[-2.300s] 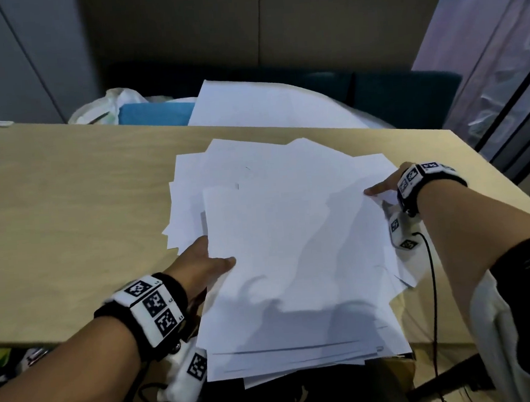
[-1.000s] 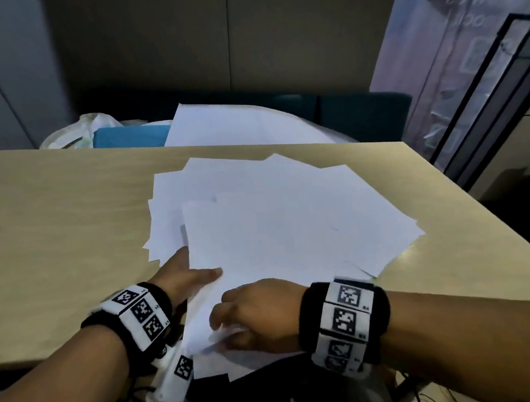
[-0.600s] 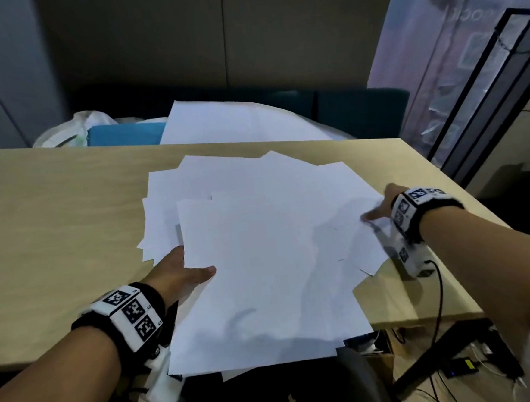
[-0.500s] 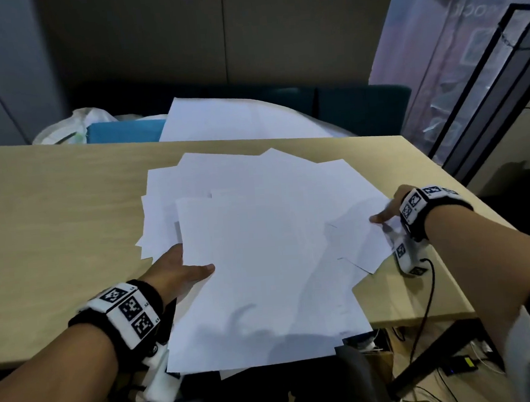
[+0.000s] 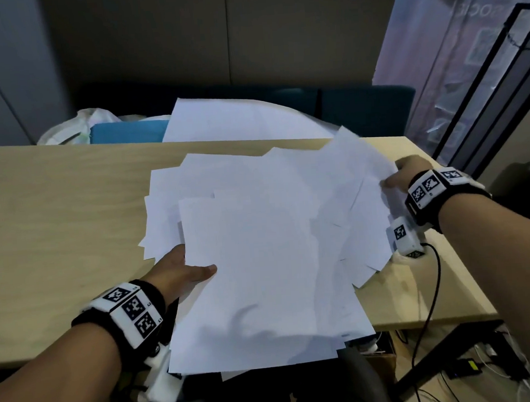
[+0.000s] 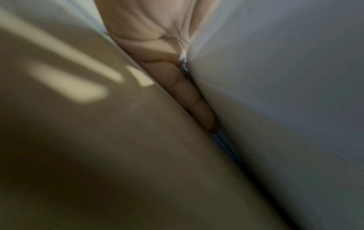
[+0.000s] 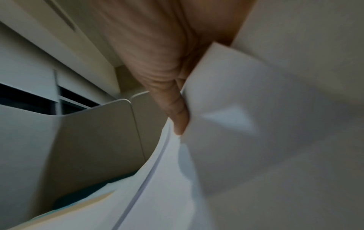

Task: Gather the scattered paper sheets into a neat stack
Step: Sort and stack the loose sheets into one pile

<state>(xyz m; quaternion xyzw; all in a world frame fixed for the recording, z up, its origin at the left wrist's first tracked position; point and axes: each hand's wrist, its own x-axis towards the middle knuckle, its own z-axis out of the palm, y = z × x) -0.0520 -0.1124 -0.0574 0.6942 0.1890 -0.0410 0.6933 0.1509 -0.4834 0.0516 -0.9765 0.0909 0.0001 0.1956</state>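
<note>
Head view: L hand [image 5: 180,269] is mostly hidden, with fingers under the sheets [image 5: 260,248] and only the thumb and back of hand showing; the thumb lies on the top sheet's left edge, so it grips the pile from the left. R hand [image 5: 404,172] is partly covered by the raised right sheets; its thumb shows at their edge and its fingers are out of sight behind the paper. R wrist view is blurred but shows fingers [image 7: 177,112] pressed along a lifted sheet edge, with paper curling over them, so this hand grips the right-hand sheets. L wrist view is blurred and dim: one finger [image 6: 197,101] lies straight in the gap between table [image 6: 98,140] and paper underside. Sheets lie fanned on the table [image 5: 55,231], right of centre, toward the near edge. Near ends overhang that edge and hide what is below. Top sheet's long axis runs near-to-far, tilted slightly left at the far end. Lower sheets are skewed, corners poking out left and far. Right-hand sheets are lifted off the table, splayed toward the far right. Sheet count can't be told. Edges not aligned. Beyond the table: more white paper [image 5: 236,118], part hidden by the table's far edge, a blue item [image 5: 127,132] and a pale bag [image 5: 73,126], both cut off by that edge. Cables [image 5: 432,283] run from the R wrist unit to the floor.
</note>
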